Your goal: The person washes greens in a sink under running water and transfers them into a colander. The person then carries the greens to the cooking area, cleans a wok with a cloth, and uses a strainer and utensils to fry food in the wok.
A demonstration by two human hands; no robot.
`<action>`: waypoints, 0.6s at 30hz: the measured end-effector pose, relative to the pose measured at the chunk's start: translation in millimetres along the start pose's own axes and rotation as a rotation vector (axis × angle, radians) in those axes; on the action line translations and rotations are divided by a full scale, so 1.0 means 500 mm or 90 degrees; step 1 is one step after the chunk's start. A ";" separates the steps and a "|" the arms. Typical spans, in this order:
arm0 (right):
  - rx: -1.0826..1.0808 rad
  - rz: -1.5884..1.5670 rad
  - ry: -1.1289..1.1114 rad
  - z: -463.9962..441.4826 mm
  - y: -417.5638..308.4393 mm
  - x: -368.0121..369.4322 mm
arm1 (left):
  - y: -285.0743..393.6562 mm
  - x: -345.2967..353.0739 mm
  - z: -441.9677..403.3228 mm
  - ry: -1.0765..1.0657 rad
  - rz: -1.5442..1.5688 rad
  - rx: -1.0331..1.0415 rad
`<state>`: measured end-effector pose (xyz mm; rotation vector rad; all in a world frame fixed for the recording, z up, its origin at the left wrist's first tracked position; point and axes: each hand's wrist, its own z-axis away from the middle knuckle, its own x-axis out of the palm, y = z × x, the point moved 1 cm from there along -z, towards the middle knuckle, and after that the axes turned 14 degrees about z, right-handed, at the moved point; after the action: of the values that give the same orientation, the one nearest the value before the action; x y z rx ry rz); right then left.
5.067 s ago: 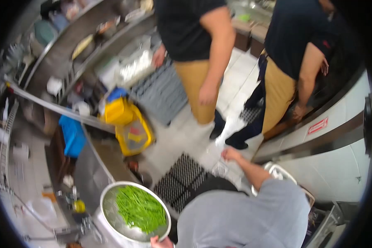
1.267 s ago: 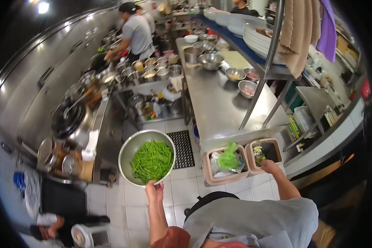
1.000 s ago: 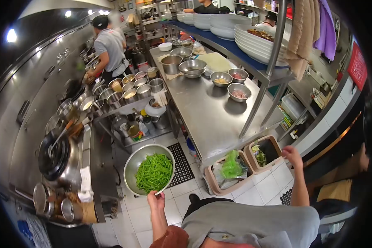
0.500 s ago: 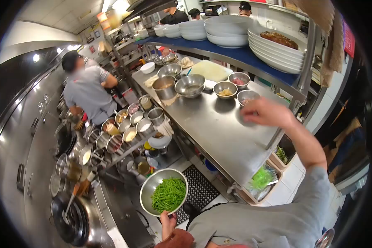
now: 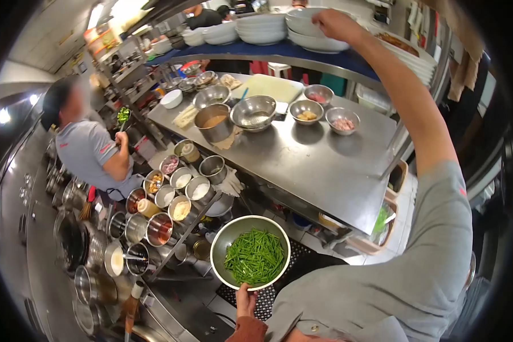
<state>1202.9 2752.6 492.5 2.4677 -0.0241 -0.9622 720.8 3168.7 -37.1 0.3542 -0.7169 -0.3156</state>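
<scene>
My left hand (image 5: 245, 299) grips the near rim of a metal mixing bowl (image 5: 219, 259), held above the floor. Cut green beans (image 5: 255, 256) are heaped inside it. High up at the shelf, my right hand (image 5: 333, 25) has its fingers bent over the rim of the upper white bowl (image 5: 302, 21) in a stack. The part inside the rim is hidden, so how firm that hold is does not show.
Small metal bowls of pale pieces (image 5: 306, 115) and pink meat (image 5: 343, 122) stand on the steel counter (image 5: 313, 171). A co-worker (image 5: 94, 148) holds a ladle of green vegetables at left. Seasoning pots (image 5: 159, 228) line a rack beside the woks.
My right hand has risen from above the counter to the stacked white bowls. The bowl of beans appears nearer and farther right. The co-worker has turned and a ladle of greens shows.
</scene>
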 end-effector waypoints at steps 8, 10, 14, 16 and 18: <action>0.109 0.143 -0.164 -0.073 0.015 0.033 | -0.002 0.016 -0.043 0.049 0.056 0.023; 0.102 0.137 -0.167 -0.098 0.019 0.057 | 0.011 0.018 -0.046 0.012 0.054 0.017; -0.048 0.084 -0.070 -0.172 -0.035 0.064 | -0.001 0.041 -0.033 0.009 0.030 0.058; -0.109 0.121 -0.042 -0.188 0.015 0.080 | -0.023 0.017 -0.064 0.023 0.039 0.062; -0.137 0.204 -0.034 -0.201 0.040 0.071 | -0.008 0.066 -0.039 0.056 0.016 0.088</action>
<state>1297.2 2771.8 542.6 2.1569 -0.3085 -0.8430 757.1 3156.1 -33.1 0.4874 -0.6576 -0.2248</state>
